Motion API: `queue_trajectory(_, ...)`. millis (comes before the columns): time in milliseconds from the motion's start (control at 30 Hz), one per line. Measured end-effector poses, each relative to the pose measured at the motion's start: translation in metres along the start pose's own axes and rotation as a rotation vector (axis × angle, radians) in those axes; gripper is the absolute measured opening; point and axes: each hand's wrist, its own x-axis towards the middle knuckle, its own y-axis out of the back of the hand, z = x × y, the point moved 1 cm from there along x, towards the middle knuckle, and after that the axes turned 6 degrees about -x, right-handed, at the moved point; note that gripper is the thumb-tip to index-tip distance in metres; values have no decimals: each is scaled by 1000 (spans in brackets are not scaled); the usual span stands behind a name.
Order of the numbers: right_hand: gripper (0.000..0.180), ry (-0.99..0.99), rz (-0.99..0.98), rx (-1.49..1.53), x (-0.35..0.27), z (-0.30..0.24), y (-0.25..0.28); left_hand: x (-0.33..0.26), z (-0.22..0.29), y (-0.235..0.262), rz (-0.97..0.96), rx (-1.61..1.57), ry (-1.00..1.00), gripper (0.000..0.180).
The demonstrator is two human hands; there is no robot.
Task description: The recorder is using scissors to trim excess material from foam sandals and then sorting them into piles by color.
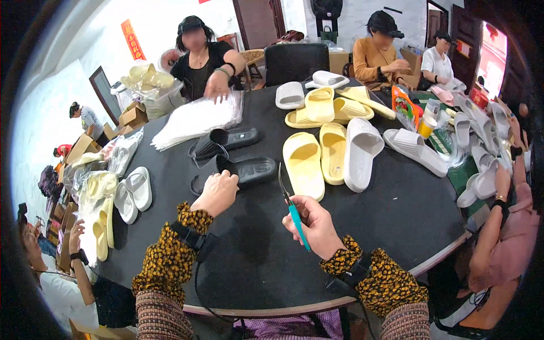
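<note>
My left hand rests on the heel end of a black slide sandal lying on the round black table, fingers curled over its strap. A second black sandal lies just behind it. My right hand is closed around small scissors with a teal handle, the dark blades pointing up toward the sandals. Both forearms wear leopard-print sleeves and dark wrist straps.
Yellow slides and white slides lie across the table's middle and right. A stack of clear plastic bags sits at the far left under another person's hand. Several people sit around the table; more sandals hang off its left edge.
</note>
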Motion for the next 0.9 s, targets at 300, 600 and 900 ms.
queue_trajectory(300, 37, -130, -21, 69, 5, 3, 4, -96, 85, 42, -85, -230, -256, 25)
queue_trajectory(600, 34, -132, -115, 58, 20, -51, 0, -144, 124, 66, -144, -573, -457, 28)
queue_trajectory(900, 42, 288, -179, -829, 29, -63, 15, -130, 59, 67, 305, -663, -60, 19)
